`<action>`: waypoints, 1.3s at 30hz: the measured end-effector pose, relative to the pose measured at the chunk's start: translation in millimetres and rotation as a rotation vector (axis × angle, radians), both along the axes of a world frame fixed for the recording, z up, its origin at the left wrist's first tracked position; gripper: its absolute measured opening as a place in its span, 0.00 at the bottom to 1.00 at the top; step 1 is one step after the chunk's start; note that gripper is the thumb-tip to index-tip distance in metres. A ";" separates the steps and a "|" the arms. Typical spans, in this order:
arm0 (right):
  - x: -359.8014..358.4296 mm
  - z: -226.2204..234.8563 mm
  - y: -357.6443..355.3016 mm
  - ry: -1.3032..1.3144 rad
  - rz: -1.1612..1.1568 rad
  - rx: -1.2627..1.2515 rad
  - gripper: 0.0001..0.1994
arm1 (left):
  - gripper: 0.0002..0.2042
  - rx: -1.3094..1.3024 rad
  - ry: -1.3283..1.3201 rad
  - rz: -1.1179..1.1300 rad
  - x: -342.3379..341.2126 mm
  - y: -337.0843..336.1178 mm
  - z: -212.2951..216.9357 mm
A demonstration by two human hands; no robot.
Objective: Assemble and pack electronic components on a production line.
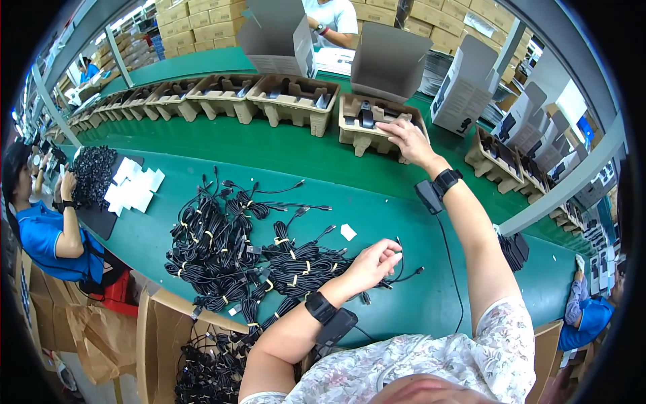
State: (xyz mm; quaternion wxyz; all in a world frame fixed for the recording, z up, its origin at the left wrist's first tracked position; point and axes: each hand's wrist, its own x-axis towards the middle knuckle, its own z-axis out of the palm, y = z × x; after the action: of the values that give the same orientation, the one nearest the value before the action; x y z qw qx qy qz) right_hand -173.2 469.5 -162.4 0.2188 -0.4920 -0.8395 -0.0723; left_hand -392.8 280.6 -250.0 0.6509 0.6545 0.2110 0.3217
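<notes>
My right hand [407, 139] reaches over a brown moulded-pulp tray [356, 135], fingers stretched out and holding nothing that shows. Its fingertips rest on or just above the tray's inside, beside a black curved part [367, 116]. Some of the tray's contents are hidden under the hand. My left hand [377, 264] is low over the green table, its fingers curled together at the right end of a heap of black cables [296, 266] tied in bundles. A loose black cable passes close to its fingertips; what the fingers hold, if anything, is hidden.
A row of similar pulp trays [293, 101] runs left along the green belt [269, 138]; more trays and upright boxes [464, 87] stand right. An open cardboard box [158, 337] of cables is below the table edge. Co-workers sit left [50, 229] and right [592, 310]; another person stands opposite.
</notes>
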 end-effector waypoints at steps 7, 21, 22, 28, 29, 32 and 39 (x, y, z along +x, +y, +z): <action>42.3 -0.3 -19.3 0.067 -0.047 -0.041 0.19 | 0.13 -0.032 0.026 -0.027 1.5 2.4 0.2; 60.3 -1.8 -85.9 -0.076 -0.234 0.074 0.19 | 0.12 -0.062 0.029 -0.045 0.7 4.0 -12.3; 60.2 -3.6 -90.6 -0.122 -0.213 0.216 0.19 | 0.12 -0.068 0.016 -0.045 -0.2 3.8 -13.0; 84.6 6.6 -163.4 -0.165 -0.374 0.301 0.15 | 0.12 -0.078 0.035 -0.046 -0.1 3.6 -11.6; 92.7 8.8 -176.8 -0.173 -0.436 0.220 0.14 | 0.12 -0.078 0.033 -0.033 -0.9 5.3 -12.0; 120.0 9.8 -219.7 -0.185 -0.571 0.054 0.12 | 0.12 -0.070 0.029 -0.032 -0.8 8.6 -13.7; 169.3 -5.1 -308.3 -0.260 -0.867 -0.072 0.13 | 0.12 -0.043 0.003 -0.026 -2.3 8.2 -18.5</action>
State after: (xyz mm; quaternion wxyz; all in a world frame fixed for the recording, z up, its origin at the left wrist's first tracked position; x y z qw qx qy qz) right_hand -4.0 161.2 -167.4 0.0441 -0.7922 -0.5785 -0.1892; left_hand -395.1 288.8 -268.4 0.6688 0.6434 0.2102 0.3076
